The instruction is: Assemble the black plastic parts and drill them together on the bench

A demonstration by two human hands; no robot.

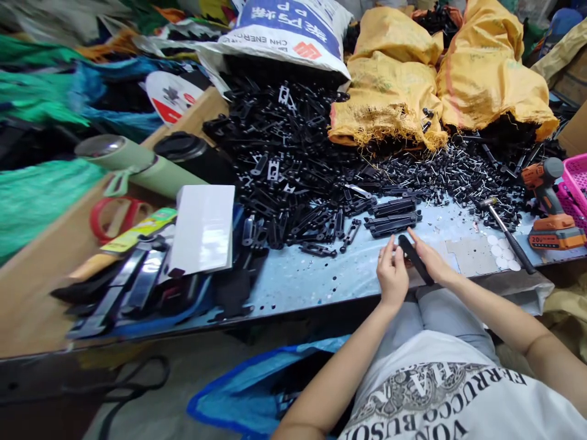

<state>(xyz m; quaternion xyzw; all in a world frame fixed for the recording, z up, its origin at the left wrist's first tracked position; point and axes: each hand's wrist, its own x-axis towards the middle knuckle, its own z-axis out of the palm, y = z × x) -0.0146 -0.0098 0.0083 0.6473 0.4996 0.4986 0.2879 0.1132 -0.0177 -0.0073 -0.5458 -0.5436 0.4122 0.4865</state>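
Note:
A long black plastic piece lies slantwise between my hands above the front edge of the bench. My right hand is closed on it from the right, with a fingertip near its far end. Just left of the piece is my left hand, its fingers bent and drawn together; whatever they pinch is too small or hidden to make out. Beyond my fingertips lies a short stack of similar long black pieces. A big heap of black plastic parts spreads behind it to the left.
Loose screws cover the back right beneath yellow woven sacks. A hammer, a cordless drill and a pink basket are on the right. At left are a green tumbler and a white box.

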